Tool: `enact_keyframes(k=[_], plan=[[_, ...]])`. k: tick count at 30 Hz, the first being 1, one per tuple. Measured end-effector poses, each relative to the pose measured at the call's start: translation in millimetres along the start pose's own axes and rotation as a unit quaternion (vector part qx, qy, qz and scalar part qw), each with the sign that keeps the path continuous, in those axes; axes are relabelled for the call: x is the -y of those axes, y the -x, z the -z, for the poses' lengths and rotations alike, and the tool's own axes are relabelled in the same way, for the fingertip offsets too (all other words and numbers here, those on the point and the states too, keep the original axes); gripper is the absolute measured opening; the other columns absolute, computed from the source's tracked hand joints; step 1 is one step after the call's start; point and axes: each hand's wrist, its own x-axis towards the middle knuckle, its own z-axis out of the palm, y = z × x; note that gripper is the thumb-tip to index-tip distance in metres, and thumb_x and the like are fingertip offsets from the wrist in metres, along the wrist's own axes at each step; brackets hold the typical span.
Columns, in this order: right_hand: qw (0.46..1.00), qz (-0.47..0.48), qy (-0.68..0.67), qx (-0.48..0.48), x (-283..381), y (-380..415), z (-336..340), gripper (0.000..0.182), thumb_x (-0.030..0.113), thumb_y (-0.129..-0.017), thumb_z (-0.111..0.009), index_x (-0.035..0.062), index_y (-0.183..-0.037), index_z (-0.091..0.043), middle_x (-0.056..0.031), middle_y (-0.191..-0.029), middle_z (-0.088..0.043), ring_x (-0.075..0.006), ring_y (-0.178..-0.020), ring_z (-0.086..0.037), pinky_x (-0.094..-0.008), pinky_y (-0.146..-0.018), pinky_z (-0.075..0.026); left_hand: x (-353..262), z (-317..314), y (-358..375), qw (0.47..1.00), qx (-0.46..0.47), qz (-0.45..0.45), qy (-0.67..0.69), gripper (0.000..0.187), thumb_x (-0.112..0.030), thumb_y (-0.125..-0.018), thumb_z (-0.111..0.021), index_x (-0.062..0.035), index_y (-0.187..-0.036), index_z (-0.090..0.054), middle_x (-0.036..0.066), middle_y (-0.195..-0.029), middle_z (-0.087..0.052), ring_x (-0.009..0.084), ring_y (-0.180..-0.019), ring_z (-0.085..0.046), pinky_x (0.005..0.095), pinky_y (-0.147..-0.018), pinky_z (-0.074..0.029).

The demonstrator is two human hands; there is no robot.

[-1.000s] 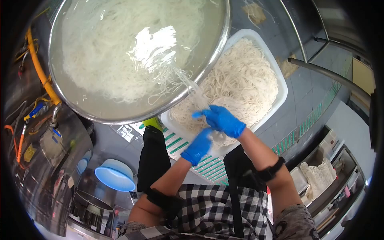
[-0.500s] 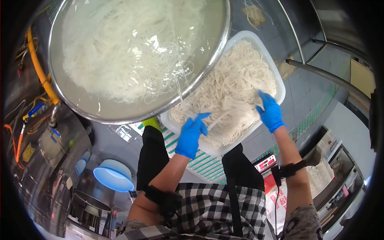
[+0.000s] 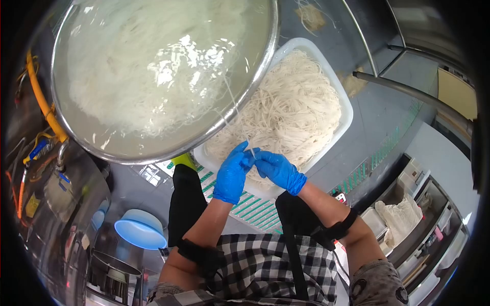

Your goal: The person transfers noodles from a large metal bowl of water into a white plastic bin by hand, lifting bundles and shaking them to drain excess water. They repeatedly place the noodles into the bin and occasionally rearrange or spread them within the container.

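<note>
A: Two hands in blue gloves meet over the tub's (image 3: 343, 104) seven o'clock edge. The right hand (image 3: 278, 169) pinches a thin, pale strand (image 3: 231, 93) at its fingertips. The left hand (image 3: 230, 176) has its fingers bunched against them; whether it also grips is hidden.

B: And the strand's course?

A: It runs from the wet mass in the vat (image 3: 153, 159), at eleven o'clock, across the four o'clock stretch of the rim and down to the gloves. The heaped noodles (image 3: 298, 104) fill the tub, at one o'clock.

B: How would it handle?

A: Light, limp and slick, by its look, and likely to snap under a sharp tug. Best held near its lower end, with a soft pinch of the finger pads. A full handful from the heap would probably weigh more, sag and tangle, so it would want a scooping hold from beneath.

B: The materials?

A: Polished metal, round and smooth-lipped, holds cloudy water that throws back white glare. The tub is whitish, apparently plastic, with rounded corners; the noodles inside lie matted, ribbon-like and off-white. A round, smooth blue basin (image 3: 140, 229) sits at eight o'clock, and a crumpled pale cloth (image 3: 400, 219) at four.
</note>
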Motion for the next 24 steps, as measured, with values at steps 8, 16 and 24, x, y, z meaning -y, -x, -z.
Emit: enact_keyframes(k=[8,16,24], plan=[[0.982,0.011,0.189,0.014,-29,-3,6,0.023,0.024,-0.077,-0.044,0.0071,-0.072,-0.059,-0.0104,-0.068,-0.056,-0.0248,-0.063,-0.053,-0.0327,-0.062,-0.042,-10,2,-1,0.991,-0.023,-0.060,-0.121,0.028,-0.018,-0.085,-0.040,0.0011,-0.103,-0.048,0.006,-0.080,-0.051,0.0130,-0.072,-0.047,0.0318,-0.076,-0.038],[0.835,-0.117,0.528,-0.099,-56,-8,69,0.019,0.024,-0.069,-0.049,0.0088,-0.072,-0.060,-0.0147,-0.080,-0.057,-0.0312,-0.074,-0.054,-0.0396,-0.065,-0.043,-28,-9,4,0.961,-0.109,-0.153,-0.204,0.019,-0.014,-0.085,-0.040,0.0008,-0.085,-0.052,0.008,-0.086,-0.054,0.0138,-0.076,-0.049,0.0316,-0.078,-0.037],[0.822,0.199,0.437,-0.306,58,-144,114,0.068,0.025,-0.072,-0.056,0.0087,-0.126,-0.019,-0.0243,-0.109,-0.043,-0.0376,-0.096,-0.045,-0.0389,-0.081,-0.038,-40,30,4,0.747,0.001,-0.226,-0.626,0.053,-0.016,-0.073,-0.057,-0.0053,-0.120,-0.034,0.015,-0.117,-0.040,0.0319,-0.109,-0.035,0.0375,-0.091,-0.027]])
